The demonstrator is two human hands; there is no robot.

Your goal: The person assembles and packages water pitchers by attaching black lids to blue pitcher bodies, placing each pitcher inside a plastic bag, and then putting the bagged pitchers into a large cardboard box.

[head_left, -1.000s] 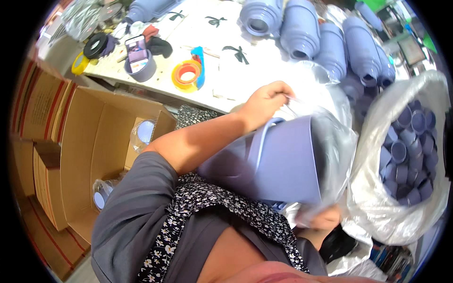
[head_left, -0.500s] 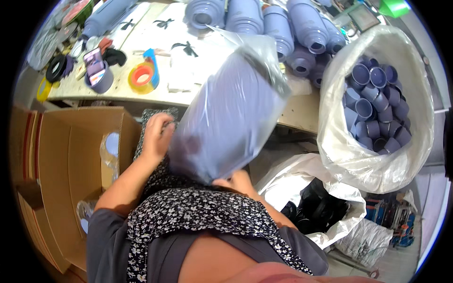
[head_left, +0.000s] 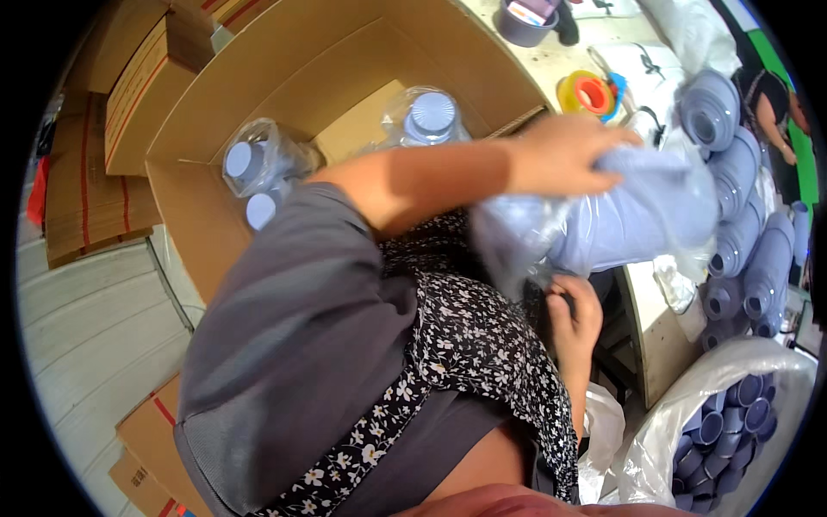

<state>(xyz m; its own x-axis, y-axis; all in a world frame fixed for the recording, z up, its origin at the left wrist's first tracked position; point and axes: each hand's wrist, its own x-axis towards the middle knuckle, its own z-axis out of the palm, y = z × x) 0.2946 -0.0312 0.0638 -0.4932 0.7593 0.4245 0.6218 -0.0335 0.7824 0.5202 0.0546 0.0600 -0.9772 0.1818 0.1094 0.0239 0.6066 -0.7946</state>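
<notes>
A large lavender vacuum flask in a clear plastic bag [head_left: 620, 226] lies tilted across my front, beside the worktable. My left hand [head_left: 568, 157] reaches over the bag from above, its fingers closed on the upper side and smeared by motion. Below the bag, my right hand [head_left: 575, 312] has its fingers curled at the plastic's lower edge. The loose end of the plastic is crumpled near my apron. Left of my arm, a big open cardboard box [head_left: 194, 202] holds several bagged lavender flasks [head_left: 431, 118].
Lavender flasks [head_left: 732, 177] lie along the worktable [head_left: 659, 332] at right. Tape rolls [head_left: 590, 93] rest on its near end. A plastic-lined sack [head_left: 672, 431] of lavender cups stands at lower right. More cartons [head_left: 90, 185] are at far left. Another person's arm [head_left: 775, 129] shows at far right.
My view and body have turned left toward the cardboard box. The bagged flask has tipped from steep to nearly level. My left hand, earlier apart from it, is now on the bag.
</notes>
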